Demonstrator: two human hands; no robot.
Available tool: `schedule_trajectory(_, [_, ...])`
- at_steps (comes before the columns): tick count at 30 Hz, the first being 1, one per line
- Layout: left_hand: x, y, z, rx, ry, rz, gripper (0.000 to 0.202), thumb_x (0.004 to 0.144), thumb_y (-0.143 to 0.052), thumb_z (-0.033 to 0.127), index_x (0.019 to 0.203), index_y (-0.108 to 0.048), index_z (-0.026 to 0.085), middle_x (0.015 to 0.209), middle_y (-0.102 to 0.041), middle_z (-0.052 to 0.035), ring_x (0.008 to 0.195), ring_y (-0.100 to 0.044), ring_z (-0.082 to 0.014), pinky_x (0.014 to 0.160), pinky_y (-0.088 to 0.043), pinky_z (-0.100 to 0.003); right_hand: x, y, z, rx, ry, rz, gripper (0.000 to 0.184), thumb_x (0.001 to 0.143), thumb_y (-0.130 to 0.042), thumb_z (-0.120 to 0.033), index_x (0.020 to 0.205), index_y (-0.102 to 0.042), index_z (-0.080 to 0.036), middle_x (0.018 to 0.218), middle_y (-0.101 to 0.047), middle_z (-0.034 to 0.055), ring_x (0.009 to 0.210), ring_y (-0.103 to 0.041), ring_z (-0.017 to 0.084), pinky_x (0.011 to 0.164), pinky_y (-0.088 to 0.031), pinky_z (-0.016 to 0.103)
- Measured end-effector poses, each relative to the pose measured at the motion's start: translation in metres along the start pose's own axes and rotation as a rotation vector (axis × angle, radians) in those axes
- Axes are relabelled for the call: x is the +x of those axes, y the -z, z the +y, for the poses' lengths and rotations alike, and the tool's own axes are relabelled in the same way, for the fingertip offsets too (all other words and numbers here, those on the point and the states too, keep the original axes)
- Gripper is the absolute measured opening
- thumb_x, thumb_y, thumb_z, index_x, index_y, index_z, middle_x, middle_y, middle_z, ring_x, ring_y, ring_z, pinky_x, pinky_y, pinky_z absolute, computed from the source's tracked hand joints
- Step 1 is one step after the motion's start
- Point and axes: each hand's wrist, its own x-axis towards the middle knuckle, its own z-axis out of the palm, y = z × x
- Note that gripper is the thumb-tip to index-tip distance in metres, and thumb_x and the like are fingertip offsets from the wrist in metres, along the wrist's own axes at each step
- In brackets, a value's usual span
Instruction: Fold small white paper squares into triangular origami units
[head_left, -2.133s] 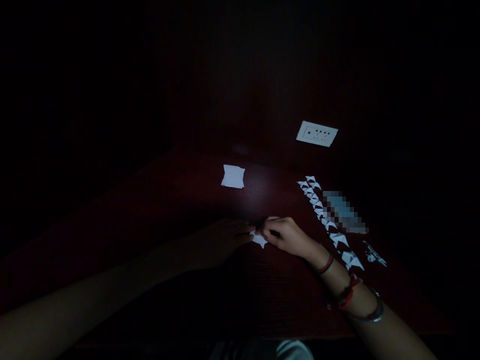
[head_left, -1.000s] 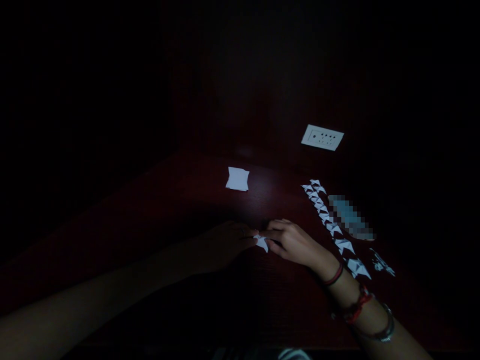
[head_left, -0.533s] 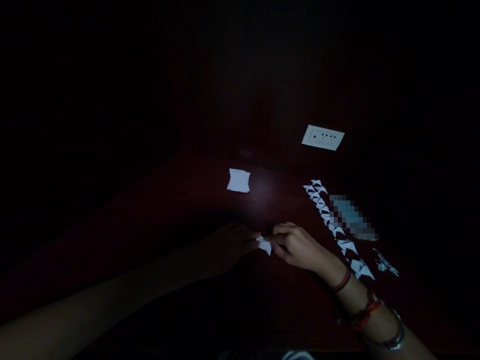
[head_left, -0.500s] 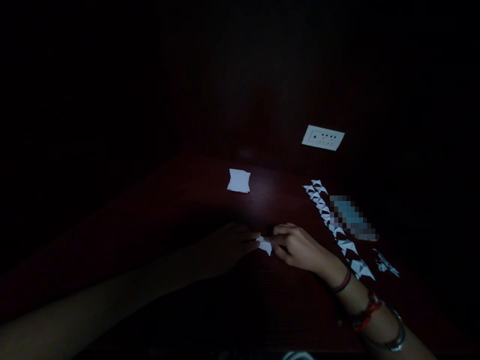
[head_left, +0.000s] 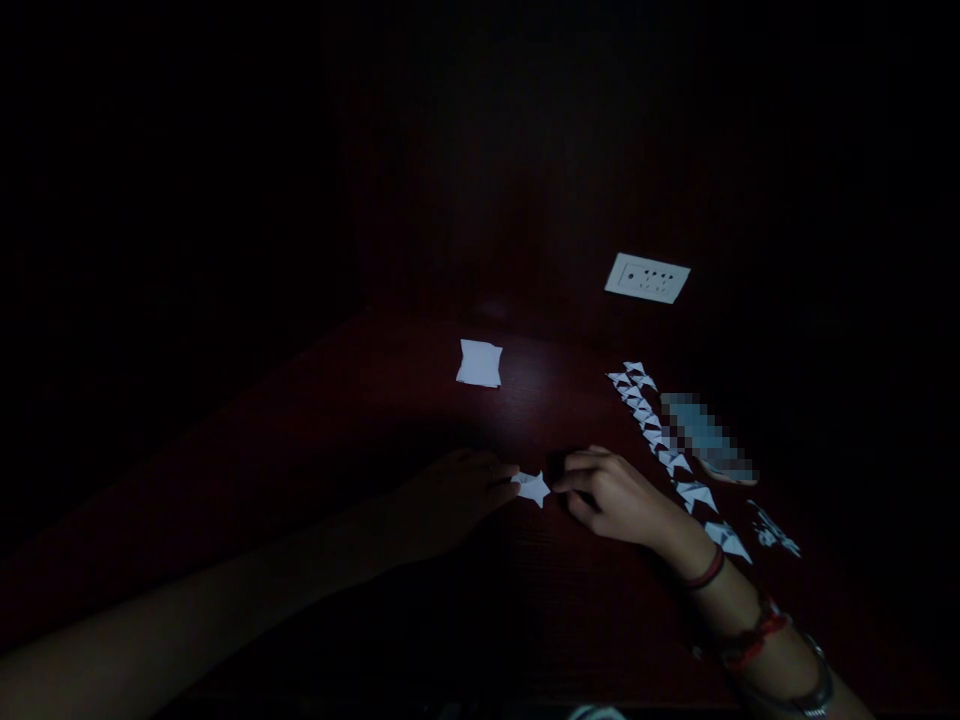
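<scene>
A small white folded paper [head_left: 534,488] with pointed corners lies on the dark red table in the head view. My left hand [head_left: 472,487], in deep shadow, grips its left end between fingers and thumb. Just right of the paper is my right hand [head_left: 611,493], its fingers curled and closed, a small gap between fingertips and paper. Nothing shows in those fingers. A stack of white paper pieces [head_left: 480,364] rests beyond the hands. Several folded white paper pieces [head_left: 640,408] form a slanting row to the right of my right hand.
A blurred-out, long bluish object [head_left: 705,435] lies right of the row. Nearer me is a small cluster of white bits [head_left: 774,530], too dim to name. A white socket plate [head_left: 647,278] is on the back wall. Darkness hides the far sides.
My right hand has drawn slightly to the right, off the folded paper, uncovering its right-hand points. My left hand stays at the paper's left end.
</scene>
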Motion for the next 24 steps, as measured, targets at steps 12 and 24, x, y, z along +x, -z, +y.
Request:
schedule_trajectory(12, [-0.001, -0.001, 0.003, -0.015, -0.035, 0.086, 0.036, 0.086, -0.043, 0.013, 0.121, -0.042, 0.017, 0.125, -0.046, -0.0072, 0.113, -0.040, -0.0225, 0.091, -0.032, -0.038, 0.012, -0.010, 0.000, 0.057, 0.000, 0.011, 0.028, 0.083, -0.042, -0.016, 0.104, -0.059, -0.021, 0.081, -0.055, 0.0017, 0.074, -0.052, 0.012, 0.076, -0.037, 0.026])
schedule_trajectory(24, [0.002, 0.000, 0.004, -0.055, 0.047, 0.034, 0.040, 0.082, -0.043, 0.009, 0.120, -0.046, 0.021, 0.122, -0.048, -0.0033, 0.111, -0.041, -0.0208, 0.091, -0.034, -0.036, 0.012, -0.006, 0.002, -0.001, 0.010, -0.004, 0.024, 0.083, -0.042, -0.017, 0.095, -0.062, -0.022, 0.077, -0.055, 0.0008, 0.072, -0.051, 0.012, 0.076, -0.037, 0.026])
